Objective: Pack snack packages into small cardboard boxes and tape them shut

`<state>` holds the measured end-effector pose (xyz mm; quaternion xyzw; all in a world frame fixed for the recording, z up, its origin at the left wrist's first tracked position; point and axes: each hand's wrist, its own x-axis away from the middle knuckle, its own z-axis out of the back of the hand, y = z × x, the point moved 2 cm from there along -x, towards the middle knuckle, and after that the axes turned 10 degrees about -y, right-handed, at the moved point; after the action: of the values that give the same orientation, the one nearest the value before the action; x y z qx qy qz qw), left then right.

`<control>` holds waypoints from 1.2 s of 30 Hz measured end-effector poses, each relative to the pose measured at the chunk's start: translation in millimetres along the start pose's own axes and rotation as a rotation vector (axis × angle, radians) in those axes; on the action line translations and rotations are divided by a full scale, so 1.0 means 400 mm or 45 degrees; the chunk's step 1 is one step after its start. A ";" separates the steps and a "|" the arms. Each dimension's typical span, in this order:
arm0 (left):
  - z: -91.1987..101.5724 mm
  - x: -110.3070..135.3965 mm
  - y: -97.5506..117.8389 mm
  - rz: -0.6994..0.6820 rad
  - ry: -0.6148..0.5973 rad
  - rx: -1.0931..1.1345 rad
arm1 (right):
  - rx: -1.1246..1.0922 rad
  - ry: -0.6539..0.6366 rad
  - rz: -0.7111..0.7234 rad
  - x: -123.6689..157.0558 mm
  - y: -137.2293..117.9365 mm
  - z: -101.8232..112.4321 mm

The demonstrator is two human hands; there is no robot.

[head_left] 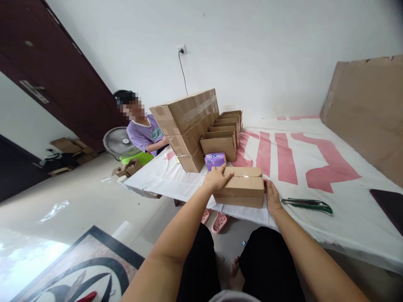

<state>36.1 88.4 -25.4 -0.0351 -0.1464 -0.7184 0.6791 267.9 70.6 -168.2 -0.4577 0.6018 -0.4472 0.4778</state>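
Observation:
A small cardboard box (239, 196) with its lid flaps closed sits at the near edge of the cloth-covered table, directly before me. My left hand (217, 178) holds its left end, with the thumb and fingers over the top. Against the right end presses my right hand (272, 195), its fingertips partly hidden behind the box. Just behind the box lies a purple packet (215, 160). On the table to the right of my right hand is a green utility knife (307, 204).
Taped boxes (185, 126) stand stacked at the left of the table, beside a row of open-topped boxes (218, 146). A person (143, 130) sits beyond the stack near a fan (118, 141). A large cardboard sheet (365, 109) leans at the right. A dark flat object (388, 205) lies at the right edge.

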 end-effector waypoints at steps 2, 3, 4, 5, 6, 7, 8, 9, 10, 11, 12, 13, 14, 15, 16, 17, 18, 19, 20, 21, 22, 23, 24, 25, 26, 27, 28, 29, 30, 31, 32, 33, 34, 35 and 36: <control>0.000 0.003 0.000 -0.001 0.007 0.011 | 0.022 0.007 0.007 0.006 -0.006 -0.002; 0.001 0.004 0.000 -0.002 0.011 0.016 | 0.035 0.008 0.012 0.009 -0.009 -0.003; 0.002 0.005 0.000 0.000 0.012 0.021 | 0.048 0.008 0.016 0.010 -0.013 -0.004; 0.003 0.006 0.000 0.003 0.010 0.026 | 0.062 0.011 0.019 0.010 -0.017 -0.005; 0.004 0.006 0.001 0.006 0.008 0.031 | 0.076 0.021 0.019 0.008 -0.022 -0.004; 0.006 0.007 0.002 0.008 0.005 0.037 | 0.093 0.038 0.019 0.003 -0.030 -0.003; 0.007 0.007 0.003 0.009 0.004 0.044 | 0.111 0.063 0.020 -0.003 -0.041 -0.001; 0.008 0.008 0.004 0.007 0.005 0.051 | 0.134 0.095 0.026 -0.010 -0.057 0.002; 0.010 0.009 0.005 0.004 0.006 0.059 | 0.161 0.131 0.040 -0.016 -0.079 0.004; 0.012 0.010 0.007 0.001 0.009 0.067 | 0.195 0.164 0.066 -0.019 -0.106 0.005; 0.014 0.011 0.008 0.001 0.012 0.076 | 0.233 0.189 0.106 -0.019 -0.138 0.004; 0.016 0.013 0.009 0.000 0.015 0.086 | 0.260 0.205 0.160 -0.014 -0.173 -0.002; 0.018 0.016 0.010 0.000 0.021 0.097 | 0.308 0.183 0.241 -0.005 -0.210 -0.012; 0.020 0.018 0.010 0.000 0.028 0.108 | 0.397 0.108 0.345 0.008 -0.245 -0.029; 0.022 0.020 0.011 0.000 0.040 0.120 | 0.535 -0.024 0.466 0.023 -0.277 -0.051; 0.024 0.023 0.011 -0.003 0.053 0.129 | 0.736 -0.198 0.576 0.040 -0.302 -0.078; 0.025 0.025 0.011 -0.005 0.067 0.137 | 0.957 -0.368 0.647 0.055 -0.317 -0.104; 0.025 0.027 0.011 -0.006 0.080 0.141 | 1.178 -0.511 0.670 0.067 -0.324 -0.128; 0.025 0.029 0.010 -0.010 0.091 0.142 | 1.364 -0.602 0.649 0.075 -0.325 -0.147; 0.025 0.029 0.010 -0.014 0.100 0.139 | 1.486 -0.629 0.598 0.078 -0.323 -0.160; 0.024 0.029 0.010 -0.020 0.103 0.133 | 1.565 -0.622 0.547 0.077 -0.318 -0.168; 0.023 0.029 0.010 -0.024 0.104 0.125 | 1.614 -0.606 0.511 0.075 -0.313 -0.173; 0.022 0.028 0.010 -0.027 0.101 0.116 | 1.643 -0.597 0.493 0.072 -0.308 -0.176; 0.021 0.027 0.010 -0.029 0.097 0.106 | 1.660 -0.597 0.482 0.069 -0.304 -0.177; 0.020 0.026 0.010 -0.030 0.093 0.096 | 1.671 -0.605 0.468 0.066 -0.300 -0.177; 0.019 0.025 0.011 -0.030 0.088 0.089 | 1.682 -0.620 0.448 0.065 -0.298 -0.177; 0.019 0.025 0.011 -0.033 0.084 0.084 | 1.693 -0.637 0.426 0.064 -0.297 -0.176; 0.019 0.025 0.011 -0.037 0.082 0.084 | 1.706 -0.650 0.401 0.062 -0.296 -0.176; 0.019 0.026 0.010 -0.042 0.078 0.087 | 1.721 -0.659 0.373 0.060 -0.296 -0.177; 0.019 0.026 0.010 -0.046 0.074 0.094 | 1.740 -0.663 0.344 0.057 -0.296 -0.178; 0.019 0.027 0.009 -0.050 0.070 0.102 | 1.757 -0.669 0.314 0.052 -0.295 -0.179; 0.019 0.027 0.008 -0.052 0.066 0.111 | 1.770 -0.677 0.284 0.046 -0.294 -0.181; 0.018 0.027 0.007 -0.052 0.064 0.118 | 1.778 -0.692 0.255 0.039 -0.292 -0.183; 0.017 0.027 0.006 -0.051 0.062 0.123 | 1.780 -0.711 0.228 0.030 -0.290 -0.186; 0.016 0.028 0.006 -0.049 0.061 0.124 | 1.777 -0.732 0.207 0.021 -0.287 -0.188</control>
<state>36.8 79.4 -16.0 0.0183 -0.1656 -0.7240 0.6694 206.9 49.1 -46.7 -0.1020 0.0629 -0.5509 0.8259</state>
